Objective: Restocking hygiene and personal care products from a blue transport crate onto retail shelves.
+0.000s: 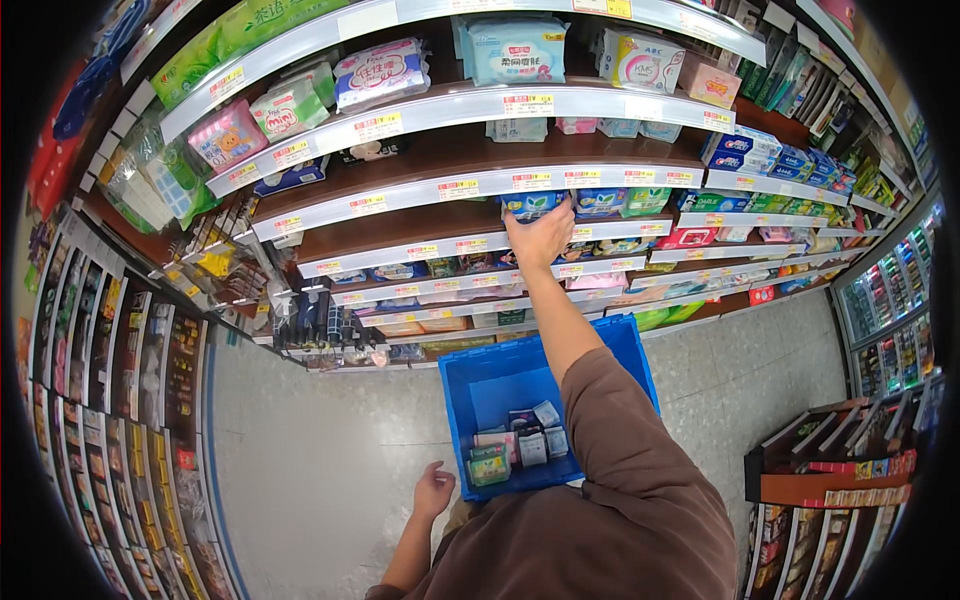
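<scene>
My right hand reaches up to a middle shelf and closes around a blue-and-green pack at the shelf's front edge. My left hand hangs low beside my body, fingers loosely apart, holding nothing. Below my right arm a blue plastic crate stands on the floor, with several small packs lying in its near end.
Curved shelves with white price rails hold soft packs and boxes in many colours. Racks of small hanging goods line the left. A low display stand is at the lower right. Pale speckled floor lies under me.
</scene>
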